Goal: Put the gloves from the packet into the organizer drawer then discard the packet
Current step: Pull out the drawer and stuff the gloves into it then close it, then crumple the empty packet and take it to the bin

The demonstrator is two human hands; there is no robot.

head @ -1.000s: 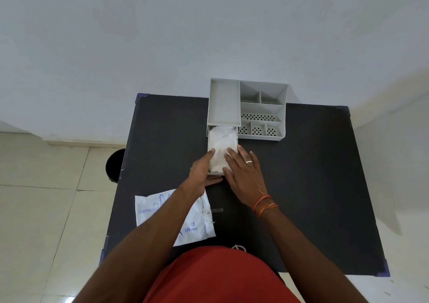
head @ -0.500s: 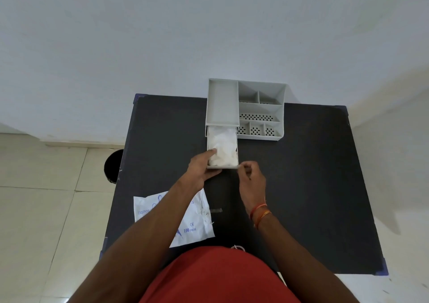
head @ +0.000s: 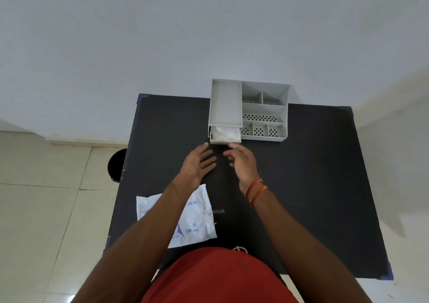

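A grey organizer (head: 264,107) stands at the far edge of the black table (head: 313,186). Its drawer (head: 224,140) on the left side is pushed nearly in, with only a short part sticking out. White gloves (head: 224,132) show inside that part. My left hand (head: 198,163) and my right hand (head: 242,163) hover just in front of the drawer, fingers apart, holding nothing; the right fingertips are close to the drawer front. The flat white glove packet (head: 197,219) lies on the near left of the table, partly under my left forearm.
A black bin (head: 117,164) stands on the tiled floor left of the table. The wall rises right behind the organizer. A small strip of tape (head: 218,211) lies on the table beside the packet. My red shirt fills the bottom of the view.
The drawer slid from far out to nearly closed. Both hands came off it and drew back a little toward me.
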